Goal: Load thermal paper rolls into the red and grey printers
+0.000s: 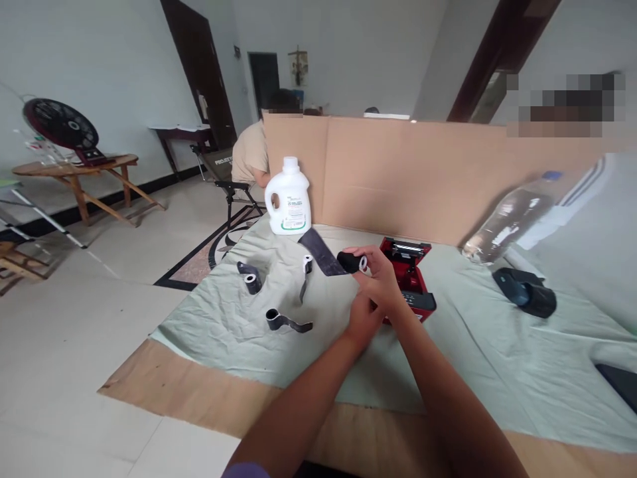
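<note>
My right hand (381,277) is closed around a black roll (352,262) with a white core, and a dark strip (321,251) trails from the roll toward the back left. My left hand (362,320) sits just below the right hand with its fingers curled; I cannot see anything in it. Both hands hover in front of a small red device (411,273) with its lid raised on the pale green cloth (239,318). Three more black rolls (250,277) lie on the cloth to the left, partly unwound.
A white jug (288,197) stands at the back by a cardboard wall (423,172). A clear plastic bottle (507,219) leans at the right, near a black handheld device (526,292). A person sits in a chair behind the cardboard. A wooden table with a fan stands far left.
</note>
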A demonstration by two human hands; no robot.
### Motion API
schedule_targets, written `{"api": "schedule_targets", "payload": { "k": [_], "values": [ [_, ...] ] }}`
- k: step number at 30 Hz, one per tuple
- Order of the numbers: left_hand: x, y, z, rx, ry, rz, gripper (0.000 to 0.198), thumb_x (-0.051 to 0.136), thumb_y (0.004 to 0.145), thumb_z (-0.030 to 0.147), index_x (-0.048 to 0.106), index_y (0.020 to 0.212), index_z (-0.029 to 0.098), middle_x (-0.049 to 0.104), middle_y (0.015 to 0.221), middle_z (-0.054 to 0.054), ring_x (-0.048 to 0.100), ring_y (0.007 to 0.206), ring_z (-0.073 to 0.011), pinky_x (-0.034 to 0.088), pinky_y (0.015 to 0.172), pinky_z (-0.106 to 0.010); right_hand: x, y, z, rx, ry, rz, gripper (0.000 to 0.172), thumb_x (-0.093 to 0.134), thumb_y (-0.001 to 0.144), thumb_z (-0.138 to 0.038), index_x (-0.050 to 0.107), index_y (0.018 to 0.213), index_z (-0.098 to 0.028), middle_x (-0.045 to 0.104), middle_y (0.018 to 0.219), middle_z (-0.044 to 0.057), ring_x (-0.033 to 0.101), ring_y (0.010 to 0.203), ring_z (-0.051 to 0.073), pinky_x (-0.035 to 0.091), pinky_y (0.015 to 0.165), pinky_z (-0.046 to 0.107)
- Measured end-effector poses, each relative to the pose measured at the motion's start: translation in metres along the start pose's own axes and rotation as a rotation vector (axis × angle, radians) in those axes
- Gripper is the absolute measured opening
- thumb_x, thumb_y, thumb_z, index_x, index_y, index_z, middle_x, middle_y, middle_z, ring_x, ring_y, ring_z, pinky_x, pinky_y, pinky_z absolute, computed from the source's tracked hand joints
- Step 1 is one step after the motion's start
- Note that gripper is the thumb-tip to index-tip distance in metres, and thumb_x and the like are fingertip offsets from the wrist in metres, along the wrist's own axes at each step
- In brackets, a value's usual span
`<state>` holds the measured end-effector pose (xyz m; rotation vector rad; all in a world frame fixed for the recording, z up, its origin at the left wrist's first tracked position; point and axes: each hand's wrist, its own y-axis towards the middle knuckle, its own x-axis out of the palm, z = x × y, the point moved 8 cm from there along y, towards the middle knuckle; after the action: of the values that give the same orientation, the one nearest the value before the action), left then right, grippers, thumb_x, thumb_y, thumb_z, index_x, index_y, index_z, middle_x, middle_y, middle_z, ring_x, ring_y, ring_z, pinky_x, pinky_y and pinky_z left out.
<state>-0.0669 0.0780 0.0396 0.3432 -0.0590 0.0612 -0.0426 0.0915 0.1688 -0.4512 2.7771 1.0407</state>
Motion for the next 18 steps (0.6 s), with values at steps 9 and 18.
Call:
{"api": "schedule_targets", "payload": {
  "k": [9,18],
  "values": [
    [0.001,-0.002,0.012,0.058,0.001,0.012,0.031,0.059,0.095,0.038,0.059,0.12,0.02,0.069,0.11,-0.007,0.065,0.102,-0.0213,0.051,0.091,-0.034,-0.045,0.0,-0.001,-0.085,-0.095,0.097,0.028,0.054,0.074,-0.011,0.049,0.099,-0.024,0.065,0.119,0.008,0.063,0.1,0.019,0.049,0.091,0.035],
    [-0.004,-0.006,0.01,0.052,0.039,0.06,0.027,0.061,0.092,0.034,0.062,0.114,0.02,0.07,0.108,-0.008,0.067,0.1,-0.0231,0.053,0.089,-0.036,-0.035,-0.002,-0.006,0.065,-0.273,0.013,0.021,0.064,0.083,-0.029,0.061,0.103,-0.022,0.065,0.091,0.0,0.053,0.072,0.015,0.042,0.069,0.026]
  ]
}}
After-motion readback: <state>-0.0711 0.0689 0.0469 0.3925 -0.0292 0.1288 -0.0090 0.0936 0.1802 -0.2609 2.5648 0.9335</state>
